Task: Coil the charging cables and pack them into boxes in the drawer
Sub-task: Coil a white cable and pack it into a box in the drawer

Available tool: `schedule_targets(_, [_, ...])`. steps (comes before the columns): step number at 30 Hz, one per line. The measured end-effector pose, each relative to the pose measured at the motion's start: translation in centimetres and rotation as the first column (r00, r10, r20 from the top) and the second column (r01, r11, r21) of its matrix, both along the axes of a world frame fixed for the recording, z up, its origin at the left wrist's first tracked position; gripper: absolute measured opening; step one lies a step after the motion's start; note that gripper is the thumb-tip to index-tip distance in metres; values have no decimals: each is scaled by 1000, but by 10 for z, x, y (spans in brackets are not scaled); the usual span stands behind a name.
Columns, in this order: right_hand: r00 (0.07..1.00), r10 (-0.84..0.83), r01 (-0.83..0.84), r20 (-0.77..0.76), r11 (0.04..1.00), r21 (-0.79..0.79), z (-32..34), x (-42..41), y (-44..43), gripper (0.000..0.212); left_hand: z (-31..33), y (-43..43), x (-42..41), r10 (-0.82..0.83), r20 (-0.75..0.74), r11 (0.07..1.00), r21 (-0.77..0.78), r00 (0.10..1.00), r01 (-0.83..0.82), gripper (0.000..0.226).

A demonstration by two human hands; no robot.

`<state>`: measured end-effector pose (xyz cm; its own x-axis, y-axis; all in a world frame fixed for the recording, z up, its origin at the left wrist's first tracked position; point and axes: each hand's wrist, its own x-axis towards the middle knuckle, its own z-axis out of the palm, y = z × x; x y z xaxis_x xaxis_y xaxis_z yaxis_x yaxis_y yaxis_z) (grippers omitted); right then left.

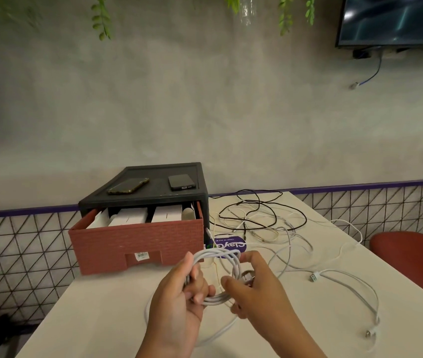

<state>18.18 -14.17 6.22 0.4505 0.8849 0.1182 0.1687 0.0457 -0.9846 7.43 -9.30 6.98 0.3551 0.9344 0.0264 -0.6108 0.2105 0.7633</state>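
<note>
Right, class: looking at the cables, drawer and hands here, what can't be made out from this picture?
Head view:
- white boxes in the drawer: lower parts hidden by its red front.
- coiled cable: part covered by left hand and right hand.
- lower-right plug: too blurred to tell its type.

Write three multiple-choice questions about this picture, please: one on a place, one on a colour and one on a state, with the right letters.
1. Where does the gold-edged phone lie?
A. on top of the black drawer unit
B. on a chair
C. on the floor

2. What colour is the coiled cable?
A. black
B. white
C. purple

3. In what state is the red drawer?
A. pushed fully shut
B. lifted out onto the floor
C. pulled open

Answers:
1 A: the phone rests on the unit's flat black top.
2 B: the coil held between the left hand and the right hand is white.
3 C: the drawer juts forward, and its white boxes show from above.
</note>
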Motion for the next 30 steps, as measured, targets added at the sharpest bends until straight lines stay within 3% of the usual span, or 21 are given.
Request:
schedule_targets(4, [990,135,-135,-27,991,-22,8,9,-9,32,0,1,0,59,23,998,34,998,-60,28])
schedule_targets(9, [928,300,-282,-222,953,107,10,14,-13,46,4,-1,0,78,147,997,-22,986,-75,26])
schedule_targets(13, [826,283,-170,-487,950,262,4,5,-6,31,4,-7,9,121,239,992,-73,963,-107,26])
schedule_targets(15, [832,233,-95,-503,954,284,2,2,-5,24,4,-9,12,142,242,989,-74,960,-127,26])
schedule_targets(19, [986,117,-94,-114,977,190,7,10,-15,23,5,-7,8,168,159,985,13,973,-172,26])
schedule_targets(23, [993,85,-95,85,988,120,13,15,-20,13,10,-4,3,193,80,969,145,978,-202,29])
schedule_targets(27, [908,106,-112,406,994,-9,13,19,-23,9,13,-3,0,255,-47,931,281,966,-232,32])
schedule_targets(30, [778,203,-151,595,979,-137,20,24,-28,31,13,-6,-2,235,-109,938,287,966,-196,34])
